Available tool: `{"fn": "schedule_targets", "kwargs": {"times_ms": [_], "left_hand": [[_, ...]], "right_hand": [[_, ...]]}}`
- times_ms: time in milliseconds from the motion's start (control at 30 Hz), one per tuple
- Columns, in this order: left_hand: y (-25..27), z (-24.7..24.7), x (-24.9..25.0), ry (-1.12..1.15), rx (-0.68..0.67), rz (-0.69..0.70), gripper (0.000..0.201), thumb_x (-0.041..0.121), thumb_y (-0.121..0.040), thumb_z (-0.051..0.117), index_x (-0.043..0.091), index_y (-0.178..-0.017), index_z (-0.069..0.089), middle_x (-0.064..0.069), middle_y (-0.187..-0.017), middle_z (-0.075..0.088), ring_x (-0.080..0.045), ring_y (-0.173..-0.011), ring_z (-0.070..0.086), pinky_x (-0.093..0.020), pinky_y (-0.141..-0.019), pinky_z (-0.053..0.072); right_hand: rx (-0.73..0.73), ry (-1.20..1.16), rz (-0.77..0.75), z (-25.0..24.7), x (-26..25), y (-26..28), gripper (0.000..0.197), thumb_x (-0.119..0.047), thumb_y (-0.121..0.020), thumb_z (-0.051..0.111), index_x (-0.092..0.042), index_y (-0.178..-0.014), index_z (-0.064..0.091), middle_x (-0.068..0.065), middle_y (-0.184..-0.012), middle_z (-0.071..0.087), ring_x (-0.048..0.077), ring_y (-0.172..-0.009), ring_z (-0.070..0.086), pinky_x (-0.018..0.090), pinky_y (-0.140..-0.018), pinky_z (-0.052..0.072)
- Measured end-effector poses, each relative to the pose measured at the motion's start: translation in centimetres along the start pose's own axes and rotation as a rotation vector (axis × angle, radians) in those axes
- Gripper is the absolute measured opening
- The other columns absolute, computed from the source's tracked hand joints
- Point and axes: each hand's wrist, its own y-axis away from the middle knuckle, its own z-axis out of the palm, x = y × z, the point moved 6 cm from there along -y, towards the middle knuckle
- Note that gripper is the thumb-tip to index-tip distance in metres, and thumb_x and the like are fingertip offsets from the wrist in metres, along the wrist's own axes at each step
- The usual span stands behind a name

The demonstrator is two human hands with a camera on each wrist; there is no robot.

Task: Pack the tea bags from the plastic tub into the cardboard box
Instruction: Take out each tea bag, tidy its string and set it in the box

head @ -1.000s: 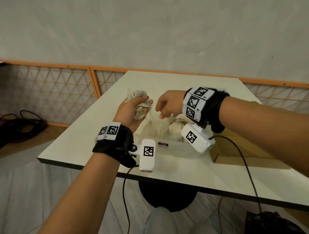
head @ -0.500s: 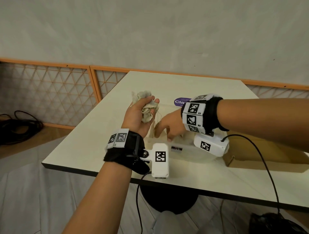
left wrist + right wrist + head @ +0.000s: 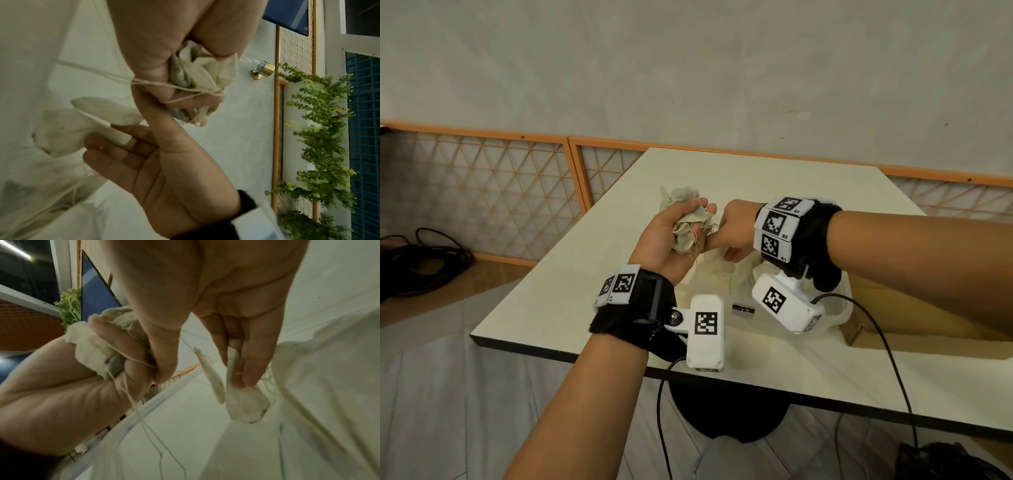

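Above the clear plastic tub point(image 3: 835, 317), my left hand point(image 3: 681, 221) grips a crumpled bunch of pale tea bags point(image 3: 688, 228) with loose strings; the bunch point(image 3: 202, 73) shows closely in the left wrist view. My right hand point(image 3: 726, 236) is pressed against it. Its thumb touches the bunch, and its fingers point(image 3: 246, 368) pinch a couple of tea bags point(image 3: 244, 402) that hang over the tub rim point(image 3: 164, 394). More tea bags point(image 3: 743, 281) lie in the tub. The open cardboard box point(image 3: 911, 325) sits right of the tub, partly hidden by my right arm.
The tub and box stand near the front edge of a white table point(image 3: 585, 308). A lattice fence point(image 3: 482, 192) runs behind and to the left. Black cables point(image 3: 417, 263) lie on the floor at left, and a dark bag point(image 3: 945, 462) sits at lower right.
My right hand dipped into the tub, then rose back to my left hand with tea bags pinched in its fingers. My left hand kept its bunch.
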Motion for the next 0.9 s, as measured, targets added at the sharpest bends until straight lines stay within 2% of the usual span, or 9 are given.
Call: {"fn": "schedule_targets", "kwargs": {"times_ms": [100,167,267,333,400,500,633,733,900], "left_hand": [[0.6,1.3,0.0,0.016,-0.071,-0.055,0.014,0.011,-0.092,0.049,0.003,-0.085,0.058,-0.007,-0.080,0.063,-0.011,-0.062,0.066,-0.013,-0.039,0.045],[1.0,2.1,-0.2,0.008,-0.102,-0.092,0.016,0.011,-0.091,0.049,0.003,-0.083,0.060,-0.007,-0.079,0.063,-0.011,-0.061,0.066,-0.012,-0.038,0.045],[1.4,2.9,-0.4,-0.019,-0.115,-0.114,0.027,0.011,-0.091,0.049,0.002,-0.074,0.068,-0.008,-0.077,0.066,-0.011,-0.063,0.066,-0.012,-0.039,0.045],[1.2,2.8,-0.3,-0.014,-0.077,-0.075,0.021,0.010,-0.092,0.050,0.002,-0.079,0.064,-0.008,-0.079,0.065,-0.011,-0.066,0.067,-0.013,-0.041,0.047],[0.5,1.5,0.1,-0.063,0.040,0.040,0.005,0.007,-0.092,0.052,0.005,-0.090,0.057,-0.006,-0.079,0.064,-0.013,-0.071,0.066,-0.016,-0.048,0.051],[-0.1,0.0,0.2,-0.201,0.185,0.156,0.011,0.003,-0.090,0.054,0.013,-0.093,0.052,-0.005,-0.074,0.061,-0.015,-0.068,0.061,-0.018,-0.052,0.051],[0.6,2.6,-2.1,-0.373,0.005,0.005,0.008,0.028,-0.093,0.056,0.022,-0.095,0.063,0.000,-0.081,0.060,-0.009,-0.060,0.057,-0.019,-0.057,0.048],[0.7,4.6,-3.9,-0.484,-0.168,-0.053,0.031,0.042,-0.088,0.060,0.027,-0.115,0.065,0.000,-0.097,0.065,-0.006,-0.063,0.058,-0.018,-0.065,0.048],[0.0,3.1,-4.9,-0.476,0.034,0.009,0.016,0.018,-0.089,0.062,0.016,-0.105,0.063,-0.002,-0.083,0.070,-0.009,-0.071,0.067,-0.022,-0.070,0.049]], "right_hand": [[0.033,0.030,0.060,-0.6,0.5,0.0,0.038,-0.043,-0.077,0.069,-0.006,-0.083,0.062,0.018,-0.099,0.071,0.022,-0.073,0.062,0.038,-0.090,0.053],[0.031,-0.006,0.078,-0.8,0.7,0.1,0.022,-0.026,-0.084,0.063,-0.006,-0.076,0.061,0.020,-0.098,0.070,0.026,-0.080,0.065,0.037,-0.086,0.054],[0.057,-0.035,0.060,-1.5,0.9,1.2,0.012,-0.008,-0.079,0.061,-0.009,-0.069,0.056,0.012,-0.077,0.061,0.018,-0.073,0.059,0.021,-0.070,0.048],[0.076,-0.100,0.010,-2.2,1.1,1.7,0.017,-0.016,-0.081,0.059,-0.002,-0.074,0.054,0.015,-0.072,0.055,0.016,-0.067,0.050,0.016,-0.067,0.044],[0.089,-0.088,-0.049,-3.3,1.3,2.4,0.030,-0.019,-0.082,0.065,0.010,-0.084,0.061,0.024,-0.070,0.056,0.015,-0.060,0.050,0.024,-0.066,0.052],[0.141,-0.125,-0.077,-5.3,2.3,3.0,0.030,-0.025,-0.076,0.074,-0.003,-0.095,0.071,0.007,-0.066,0.059,0.012,-0.050,0.047,0.021,-0.051,0.042],[0.136,-0.307,-0.091,-6.1,1.9,3.4,0.026,-0.016,-0.076,0.075,-0.007,-0.099,0.066,0.005,-0.070,0.060,0.005,-0.043,0.049,0.016,-0.041,0.038],[0.053,-0.528,-0.110,-5.4,1.4,3.6,0.010,-0.001,-0.083,0.063,-0.007,-0.091,0.061,0.009,-0.082,0.063,0.015,-0.069,0.063,0.024,-0.061,0.054],[-0.012,-0.740,-0.110,-6.6,3.9,5.6,0.029,-0.010,-0.085,0.064,-0.007,-0.112,0.054,0.014,-0.098,0.065,0.021,-0.079,0.070,0.028,-0.071,0.059]]}}
